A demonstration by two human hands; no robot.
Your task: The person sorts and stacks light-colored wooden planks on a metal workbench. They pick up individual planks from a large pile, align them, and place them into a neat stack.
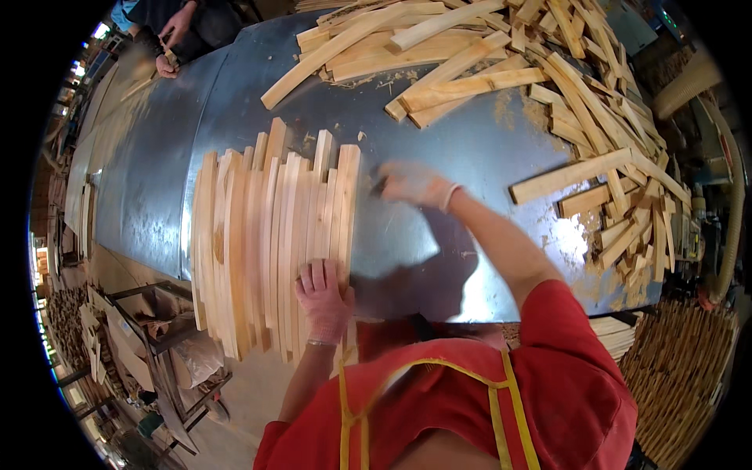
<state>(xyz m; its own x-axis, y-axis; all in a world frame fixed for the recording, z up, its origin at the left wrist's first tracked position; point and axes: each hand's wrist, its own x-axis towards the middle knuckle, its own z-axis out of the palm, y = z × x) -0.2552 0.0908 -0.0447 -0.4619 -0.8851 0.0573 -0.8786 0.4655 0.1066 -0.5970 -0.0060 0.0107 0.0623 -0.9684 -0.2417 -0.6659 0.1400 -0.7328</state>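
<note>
Head view: Row of slats [293,211] lies side by side on the metal table [478,149], upper ends uneven, lower ends overhanging the near edge. Left hand [323,304], gloved, rests on the row near its right side; fingers extended, close together, laid over the slats, not closed round any. Right hand [417,184], gloved, is over the table just right of the row; motion-blurred, so opening and any hold cannot be told. Loose pile [587,117] at far right. Co-worker's hands [179,23] at upper left.

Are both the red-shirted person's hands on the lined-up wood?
No, the left hand rests on the row of wood strips, but the blurred right hand is apart from it, over the metal table.
</note>
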